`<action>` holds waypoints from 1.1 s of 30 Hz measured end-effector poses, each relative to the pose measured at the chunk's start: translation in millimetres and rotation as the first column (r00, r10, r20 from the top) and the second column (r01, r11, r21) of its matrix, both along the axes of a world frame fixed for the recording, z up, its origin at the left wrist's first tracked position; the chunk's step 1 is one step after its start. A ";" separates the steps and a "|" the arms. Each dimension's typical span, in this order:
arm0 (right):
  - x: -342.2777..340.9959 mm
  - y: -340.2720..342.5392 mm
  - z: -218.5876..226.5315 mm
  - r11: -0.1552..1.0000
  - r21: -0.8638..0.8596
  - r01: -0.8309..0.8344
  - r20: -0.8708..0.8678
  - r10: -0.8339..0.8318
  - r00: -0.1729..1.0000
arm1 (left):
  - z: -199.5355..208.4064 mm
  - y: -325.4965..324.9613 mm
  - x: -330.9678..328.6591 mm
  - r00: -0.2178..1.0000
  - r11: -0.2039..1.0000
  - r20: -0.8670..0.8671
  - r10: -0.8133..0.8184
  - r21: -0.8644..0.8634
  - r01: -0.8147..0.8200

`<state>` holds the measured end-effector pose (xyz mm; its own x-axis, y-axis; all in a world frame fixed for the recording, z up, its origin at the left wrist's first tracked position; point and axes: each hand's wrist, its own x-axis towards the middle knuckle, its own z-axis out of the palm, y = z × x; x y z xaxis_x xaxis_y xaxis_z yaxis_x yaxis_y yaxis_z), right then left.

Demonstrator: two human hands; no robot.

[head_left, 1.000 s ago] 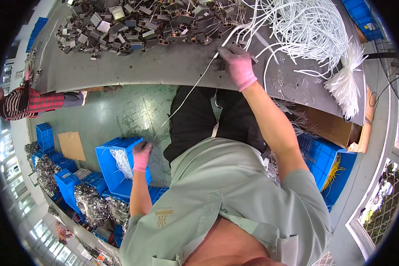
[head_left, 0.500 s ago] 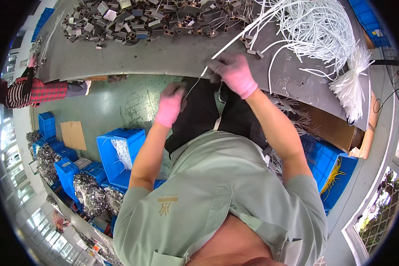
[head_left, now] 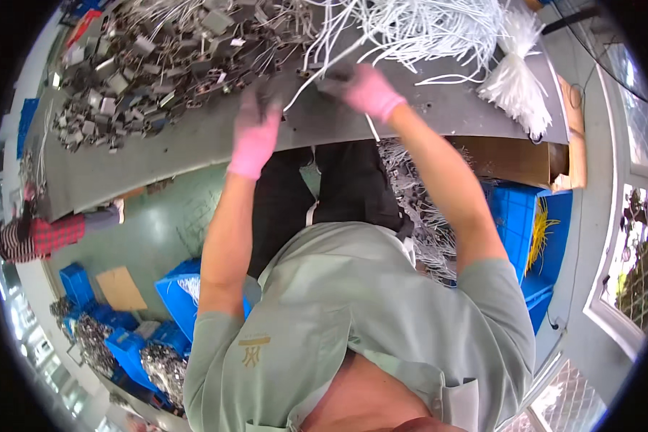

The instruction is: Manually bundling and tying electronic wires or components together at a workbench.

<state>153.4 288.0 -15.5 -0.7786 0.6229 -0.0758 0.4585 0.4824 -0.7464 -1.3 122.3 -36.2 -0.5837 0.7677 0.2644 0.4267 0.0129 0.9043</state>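
Observation:
My left hand (head_left: pixel 255 137), in a pink glove with darkened fingers, is raised over the near edge of the grey worktable (head_left: pixel 194 133), beside a heap of small metal parts with leads (head_left: pixel 216 47). Its fingers are smeared by motion, so their grip does not show. My right hand (head_left: pixel 367 92), gloved alike, is closed at a white tube (head_left: pixel 331 63) that slants from the white bundle down toward my left fingers. A short white end (head_left: pixel 372 128) sticks out below the right hand. Whether it belongs to the same tube cannot be made out.
A large tangle of white tubes (head_left: pixel 439 32) and a tied white bunch (head_left: pixel 515 90) lie at the table's right. Blue crates (head_left: pixel 511 223) stand below at right, others (head_left: pixel 129 353) at lower left. Another person (head_left: pixel 50 236) is at the far left.
Both hands have moved forward over the table edge, the left one nearer the metal parts. The thin strand stretched between them no longer shows. The view has shifted with my body.

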 end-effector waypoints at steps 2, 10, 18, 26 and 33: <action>60.1 61.5 -18.1 0.972 0.105 0.210 0.063 -0.217 0.974 | 6.7 -19.7 -11.9 0.987 0.986 -0.142 -0.080 -0.154 0.058; 208.7 142.2 -48.0 0.829 0.548 0.107 0.333 -0.334 0.882 | -29.7 -101.6 -44.5 0.998 0.955 -0.059 0.011 -0.296 -0.028; 147.7 97.5 -68.4 0.800 0.548 0.245 0.472 -0.538 0.698 | -19.3 -82.2 -32.9 0.987 0.961 -0.126 -0.097 -0.269 0.060; 185.6 85.5 -57.2 0.790 0.422 0.445 0.465 -0.609 0.642 | -30.7 -50.4 -64.6 0.896 0.964 -0.445 -0.018 -0.247 -0.103; 178.5 46.4 -41.8 0.712 -0.544 0.445 -0.025 -0.544 0.839 | -52.5 2.3 -78.2 0.691 0.766 -0.713 -0.118 -0.508 -0.394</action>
<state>331.9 334.4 -57.2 -0.3998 0.8327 -0.3830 0.3656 -0.2383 -0.8998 -79.5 124.6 -88.7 -0.5451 0.8240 0.1545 0.8381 0.5308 0.1259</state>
